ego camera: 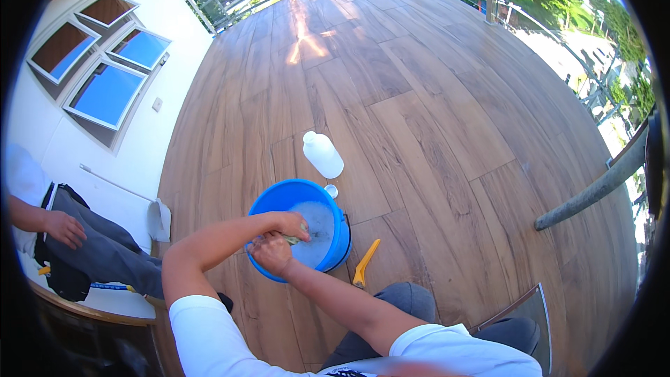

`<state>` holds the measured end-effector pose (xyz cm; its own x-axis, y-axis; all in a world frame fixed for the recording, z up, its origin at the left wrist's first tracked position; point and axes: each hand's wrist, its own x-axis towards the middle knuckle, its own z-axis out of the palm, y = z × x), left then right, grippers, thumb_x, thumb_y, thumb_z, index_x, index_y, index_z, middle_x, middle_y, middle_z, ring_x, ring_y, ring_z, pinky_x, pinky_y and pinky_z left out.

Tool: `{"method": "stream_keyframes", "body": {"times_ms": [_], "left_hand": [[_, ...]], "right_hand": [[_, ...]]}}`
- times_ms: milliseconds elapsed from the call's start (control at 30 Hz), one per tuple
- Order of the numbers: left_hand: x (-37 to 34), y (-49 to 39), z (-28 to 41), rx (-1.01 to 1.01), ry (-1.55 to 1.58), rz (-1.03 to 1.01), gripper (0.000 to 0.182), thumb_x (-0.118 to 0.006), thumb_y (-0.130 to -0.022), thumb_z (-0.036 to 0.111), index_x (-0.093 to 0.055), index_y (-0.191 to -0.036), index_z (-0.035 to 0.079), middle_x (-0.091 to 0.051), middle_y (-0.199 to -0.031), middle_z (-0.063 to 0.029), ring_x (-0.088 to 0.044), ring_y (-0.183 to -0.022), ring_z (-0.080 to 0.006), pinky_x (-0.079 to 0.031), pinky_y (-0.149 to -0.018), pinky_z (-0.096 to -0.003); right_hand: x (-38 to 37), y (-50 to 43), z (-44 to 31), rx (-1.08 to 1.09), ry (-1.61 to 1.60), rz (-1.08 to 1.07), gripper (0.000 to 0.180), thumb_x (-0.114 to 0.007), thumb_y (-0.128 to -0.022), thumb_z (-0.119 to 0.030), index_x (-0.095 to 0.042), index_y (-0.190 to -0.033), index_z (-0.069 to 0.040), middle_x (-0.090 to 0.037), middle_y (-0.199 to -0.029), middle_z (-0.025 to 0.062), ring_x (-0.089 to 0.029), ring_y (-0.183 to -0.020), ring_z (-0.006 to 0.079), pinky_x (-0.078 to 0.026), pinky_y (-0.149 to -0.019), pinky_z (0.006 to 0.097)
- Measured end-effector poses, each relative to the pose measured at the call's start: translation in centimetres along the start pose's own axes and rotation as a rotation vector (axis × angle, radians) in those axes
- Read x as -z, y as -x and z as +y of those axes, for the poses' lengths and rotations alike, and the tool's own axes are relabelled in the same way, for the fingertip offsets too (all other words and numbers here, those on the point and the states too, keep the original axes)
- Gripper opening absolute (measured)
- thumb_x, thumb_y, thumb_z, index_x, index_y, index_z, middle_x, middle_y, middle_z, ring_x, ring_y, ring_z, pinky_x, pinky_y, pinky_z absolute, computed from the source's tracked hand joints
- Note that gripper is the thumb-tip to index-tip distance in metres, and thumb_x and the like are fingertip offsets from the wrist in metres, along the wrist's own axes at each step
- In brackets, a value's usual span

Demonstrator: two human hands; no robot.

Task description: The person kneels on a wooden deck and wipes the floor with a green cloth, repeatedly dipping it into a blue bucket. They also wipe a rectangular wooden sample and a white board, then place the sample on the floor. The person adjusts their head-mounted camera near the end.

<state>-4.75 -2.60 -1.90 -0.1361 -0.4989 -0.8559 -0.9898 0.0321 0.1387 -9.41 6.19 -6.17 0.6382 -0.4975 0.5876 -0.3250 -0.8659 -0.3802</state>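
My left hand point(289, 224) and my right hand point(271, 254) are close together over a blue plastic bucket point(343, 241), both clenched on a wet, pale green cloth point(292, 240). Most of the cloth is hidden by my fingers. Foamy, greyish soapy water point(316, 220) lies in the bucket below. Just beyond the rim stands a white plastic bottle point(323, 156) without a cap. A small white cap point(331, 191) lies on the floor between bottle and bucket. To the right of the bucket is a yellow-handled tool point(367, 262), its head partly hidden by my knee.
Wood-look plank tiles point(408, 131) cover the floor. Another person point(65, 228) sits at the left beside a white long-handled dustpan point(158, 220) against the wall. A metal pipe point(591, 188) slants in from the right. A thin framed panel point(523, 314) lies by my knee.
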Motion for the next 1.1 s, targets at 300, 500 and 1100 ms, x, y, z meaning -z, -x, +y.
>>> {"method": "stream_keyframes", "body": {"times_ms": [300, 500, 1100], "left_hand": [[-1.3, -1.3, 2.6, 0.065, -0.225, 0.124, 0.036, -0.064, -0.076, 0.034, -0.066, -0.104, 0.011, -0.064, -0.101, -0.0152, -0.06, -0.096, -0.0324, -0.047, -0.084, -0.0415], [-2.6, -1.7, 4.5, 0.197, -0.31, 0.077, 0.037, -0.064, -0.078, 0.033, -0.064, -0.106, 0.009, -0.062, -0.106, -0.0159, -0.059, -0.098, -0.0328, -0.046, -0.084, -0.0427], [-6.1, 4.6, 0.1, -0.944, 2.227, 0.436, 0.063, -0.046, -0.082, 0.061, -0.049, -0.12, 0.012, -0.051, -0.123, -0.0077, -0.048, -0.114, -0.0207, -0.04, -0.097, -0.0368]], "right_hand": [[-4.9, 0.8, 0.8, 0.074, 0.461, -0.009, 0.038, -0.046, -0.084, -0.02, -0.055, -0.118, -0.006, -0.055, -0.119, 0.017, -0.049, -0.114, 0.0297, -0.036, -0.094, 0.0476], [-5.3, 1.8, 1.1, 0.076, 0.07, -0.209, 0.041, -0.041, -0.09, -0.024, -0.048, -0.127, -0.01, -0.046, -0.13, 0.014, -0.043, -0.12, 0.0287, -0.033, -0.096, 0.0497], [8.7, -5.9, 4.8, -1.003, -1.453, 0.788, 0.016, -0.049, -0.072, 0.003, -0.063, -0.076, -0.004, -0.061, -0.066, 0.0049, -0.058, -0.064, 0.0123, -0.047, -0.06, 0.0267]]}}
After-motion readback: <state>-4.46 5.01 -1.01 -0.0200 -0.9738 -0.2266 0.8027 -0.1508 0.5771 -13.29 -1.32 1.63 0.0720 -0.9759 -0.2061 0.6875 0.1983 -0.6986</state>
